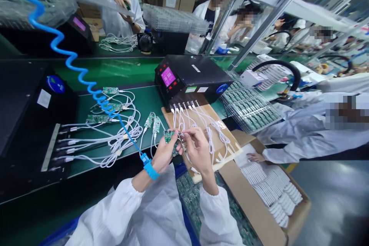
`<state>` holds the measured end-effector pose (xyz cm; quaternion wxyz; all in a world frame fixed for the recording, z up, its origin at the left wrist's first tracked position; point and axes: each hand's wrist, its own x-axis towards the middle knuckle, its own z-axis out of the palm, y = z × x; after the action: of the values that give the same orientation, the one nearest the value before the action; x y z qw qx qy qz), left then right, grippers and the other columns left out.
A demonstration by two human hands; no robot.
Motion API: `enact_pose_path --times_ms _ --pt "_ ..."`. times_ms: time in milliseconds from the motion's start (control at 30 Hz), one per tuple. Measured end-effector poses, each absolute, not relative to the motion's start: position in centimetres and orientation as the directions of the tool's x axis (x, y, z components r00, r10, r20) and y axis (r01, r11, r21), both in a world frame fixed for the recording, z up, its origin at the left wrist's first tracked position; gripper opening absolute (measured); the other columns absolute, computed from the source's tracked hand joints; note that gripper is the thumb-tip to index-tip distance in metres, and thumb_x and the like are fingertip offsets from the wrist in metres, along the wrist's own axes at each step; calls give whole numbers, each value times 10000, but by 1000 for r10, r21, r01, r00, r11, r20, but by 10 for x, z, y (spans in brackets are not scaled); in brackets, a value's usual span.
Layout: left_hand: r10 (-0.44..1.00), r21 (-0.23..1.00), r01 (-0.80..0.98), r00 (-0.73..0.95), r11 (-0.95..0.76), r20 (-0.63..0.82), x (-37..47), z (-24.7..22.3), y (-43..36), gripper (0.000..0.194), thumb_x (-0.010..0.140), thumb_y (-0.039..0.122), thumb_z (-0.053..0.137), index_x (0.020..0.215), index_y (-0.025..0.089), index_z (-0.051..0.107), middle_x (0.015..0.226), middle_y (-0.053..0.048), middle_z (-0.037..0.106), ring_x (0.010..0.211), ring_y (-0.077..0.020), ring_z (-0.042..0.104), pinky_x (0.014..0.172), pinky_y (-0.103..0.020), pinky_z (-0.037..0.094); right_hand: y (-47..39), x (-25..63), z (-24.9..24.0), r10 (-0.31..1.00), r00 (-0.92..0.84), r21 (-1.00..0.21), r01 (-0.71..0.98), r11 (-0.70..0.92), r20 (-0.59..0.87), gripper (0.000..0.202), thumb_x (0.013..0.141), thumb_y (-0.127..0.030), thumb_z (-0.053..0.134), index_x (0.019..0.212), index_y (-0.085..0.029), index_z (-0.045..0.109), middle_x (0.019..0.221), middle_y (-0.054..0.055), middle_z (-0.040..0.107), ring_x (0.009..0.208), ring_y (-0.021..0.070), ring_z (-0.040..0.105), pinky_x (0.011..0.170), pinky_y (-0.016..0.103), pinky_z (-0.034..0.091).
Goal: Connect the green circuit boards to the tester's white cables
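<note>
My left hand (pixel 165 151), with a blue wrist strap (pixel 151 170) on its wrist, is closed around green circuit boards (pixel 167 136). My right hand (pixel 199 149) meets it at the boards' right end, its thumb and fingers pinched together. What lies in that pinch is too small to make out. Just left of my hands, two more circuit boards (pixel 156 125) lie on the green bench with white cables attached. A cardboard sheet (pixel 198 123) lies under and beyond my right hand, with several white cables (pixel 210 138) running across it from a black tester (pixel 193 75).
Another black box (pixel 31 123) stands at left, feeding a tangle of white cables (pixel 123 138). A coiled blue cord (pixel 69 59) hangs across the left side. At right are trays of boards (pixel 248 105) and an open carton (pixel 300 200) of white parts, with a co-worker's hand (pixel 255 157) at it.
</note>
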<state>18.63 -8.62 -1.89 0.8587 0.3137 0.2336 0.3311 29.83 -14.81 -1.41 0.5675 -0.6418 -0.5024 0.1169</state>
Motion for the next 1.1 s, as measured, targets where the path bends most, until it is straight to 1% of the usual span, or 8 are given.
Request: enact_pose_path --times_ms 133,300,533,733,833,933,1000,1100 --pt "723 708 -418 664 570 -190 188 -23 -89 631 767 647 844 1078 180 554 589 85 493 520 -83 473 522 -211 439 -153 302 -17 780 416 -798 579 169 467 134 1047 -295 567 1018 -228 680 1010 58 639 905 186 671 813 337 582" --pt "701 670 -442 693 596 -167 194 -32 -88 757 593 710 913 991 187 538 619 87 491 512 -73 436 498 -233 443 -159 313 -33 767 401 -754 637 161 502 148 1023 -345 610 1056 -217 678 1000 57 650 901 200 665 808 348 557" --pt "700 662 -470 704 584 -119 197 -38 -83 732 540 630 970 942 179 557 649 78 485 521 -61 406 491 -246 411 -156 316 -51 743 423 -747 646 155 520 230 1003 -417 638 1044 -196 687 994 82 663 888 226 670 804 370 535" --pt "692 684 -443 711 580 -127 198 -33 -83 742 509 653 964 919 185 558 672 51 541 525 -71 441 458 -234 361 -157 310 -47 666 467 -715 685 144 582 243 983 -440 666 984 -200 706 919 99 681 809 239 678 745 382 547" --pt "684 693 -423 716 584 -139 195 -28 -85 721 559 664 942 949 186 568 668 66 518 529 -64 425 467 -219 351 -161 312 -40 670 462 -714 684 148 581 231 987 -423 664 967 -199 719 911 90 694 811 226 680 716 358 548" --pt "693 719 -401 704 568 -155 189 -24 -86 676 645 668 903 974 177 575 709 54 529 544 -52 412 476 -201 317 -167 313 -36 749 407 -742 649 166 523 166 990 -363 670 998 -210 733 943 74 711 827 207 688 677 320 548" --pt "692 717 -403 705 569 -152 187 -24 -86 652 678 654 894 974 169 574 733 46 525 572 -50 415 488 -192 302 -168 309 -36 766 409 -766 621 164 496 127 1001 -323 657 1021 -221 731 974 69 717 867 206 695 705 320 563" --pt "690 711 -402 705 577 -161 188 -27 -89 642 712 657 874 993 174 557 721 64 479 564 -45 388 493 -189 305 -165 300 -36 726 455 -775 608 170 516 106 1020 -275 623 1028 -230 719 989 62 721 915 207 700 793 343 585"
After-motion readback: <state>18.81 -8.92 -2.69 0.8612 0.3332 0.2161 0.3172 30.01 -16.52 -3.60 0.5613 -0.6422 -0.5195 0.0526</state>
